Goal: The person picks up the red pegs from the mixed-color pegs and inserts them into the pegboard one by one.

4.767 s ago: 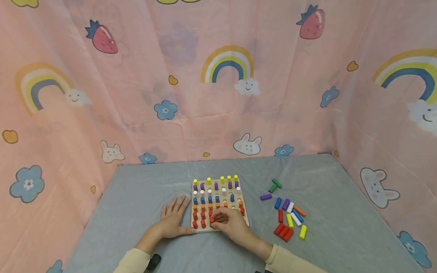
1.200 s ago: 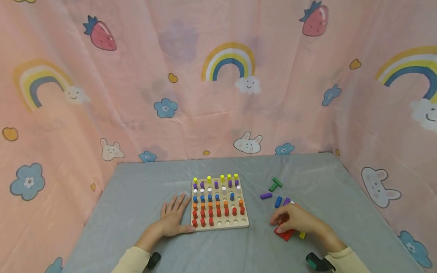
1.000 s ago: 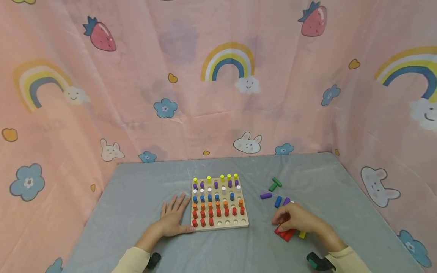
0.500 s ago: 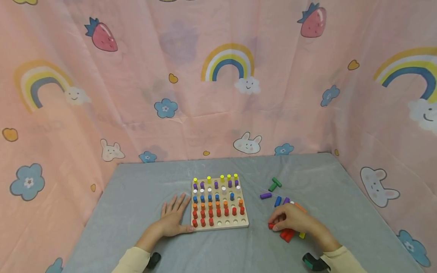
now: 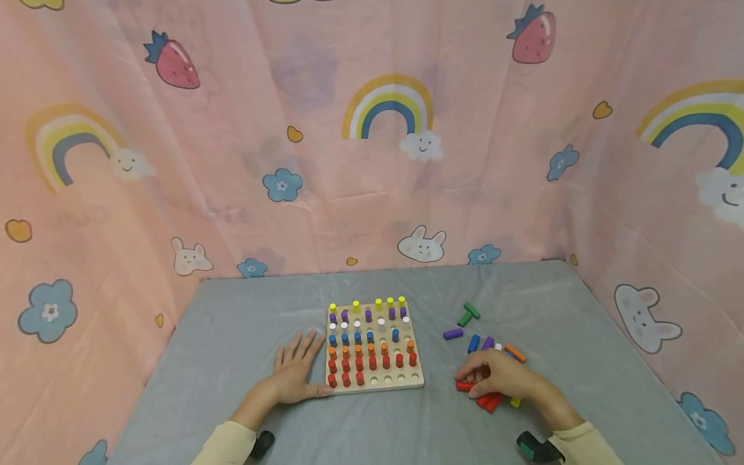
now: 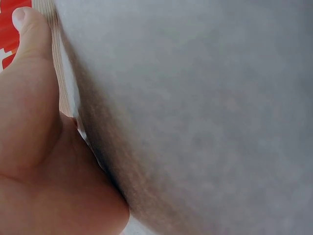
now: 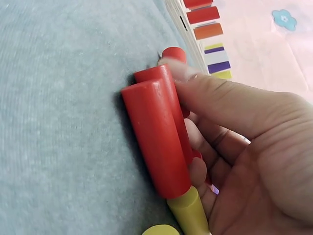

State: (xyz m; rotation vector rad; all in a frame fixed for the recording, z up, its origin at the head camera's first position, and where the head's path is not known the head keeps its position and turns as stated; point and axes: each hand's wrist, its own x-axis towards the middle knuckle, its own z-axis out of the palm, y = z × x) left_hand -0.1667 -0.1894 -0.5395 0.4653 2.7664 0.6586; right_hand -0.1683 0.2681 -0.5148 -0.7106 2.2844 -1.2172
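Note:
A wooden pegboard (image 5: 380, 386) stands on the grey-covered table, with rows of yellow, purple, white, blue, orange and red pegs upright in it. Several holes in its front row hold no peg. Flat on the table at the board's left lies my left hand (image 5: 295, 380), fingers spread, thumb at the board's front left corner. My right hand (image 5: 504, 374) is over the loose pegs at the right. Its thumb and fingers pinch a red peg (image 5: 464, 386), seen past the thumb in the right wrist view. More red pegs (image 7: 154, 132) lie just beneath that hand, partly hidden.
Around the right hand lie loose pegs: green (image 5: 471, 311), purple (image 5: 453, 334), blue (image 5: 473, 343), orange (image 5: 515, 352) and yellow (image 5: 515, 402). Some are covered by the hand. A pink patterned cloth (image 5: 232, 226) hangs behind and beside the table.
A red peg now stands third in the board's front row, released there by my right hand. That hand has since gone right to the loose pegs and drawn one red peg leftward. The left hand stays put.

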